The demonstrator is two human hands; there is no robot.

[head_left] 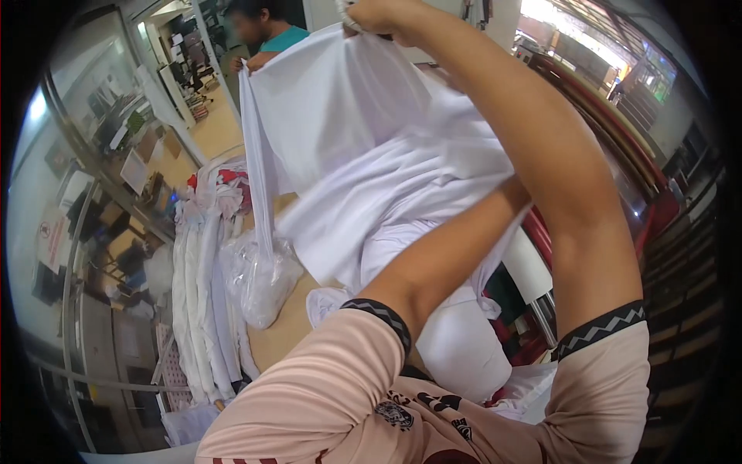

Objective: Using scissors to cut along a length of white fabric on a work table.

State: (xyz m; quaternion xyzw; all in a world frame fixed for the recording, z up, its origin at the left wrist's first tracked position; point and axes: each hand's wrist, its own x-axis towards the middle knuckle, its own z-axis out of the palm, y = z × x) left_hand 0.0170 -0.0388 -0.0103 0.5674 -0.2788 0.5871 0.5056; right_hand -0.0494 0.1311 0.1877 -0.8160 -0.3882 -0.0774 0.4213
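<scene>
A large white cloth spreads in front of me, its near folds blurred by motion. High at the top of the view, my right hand is closed on the cloth's upper edge. My left forearm reaches across to the right and passes behind my right forearm; my left hand is hidden there. Another person in a teal top stands at the far side and grips the cloth's left corner. Below lies a heap of bunched white fabric, close to my body.
A clear plastic bag rests on the tan table. Long white fabric rolls line the left side, with red and white scraps beyond them. Fabric rolls stand at the right. A glass partition borders the left.
</scene>
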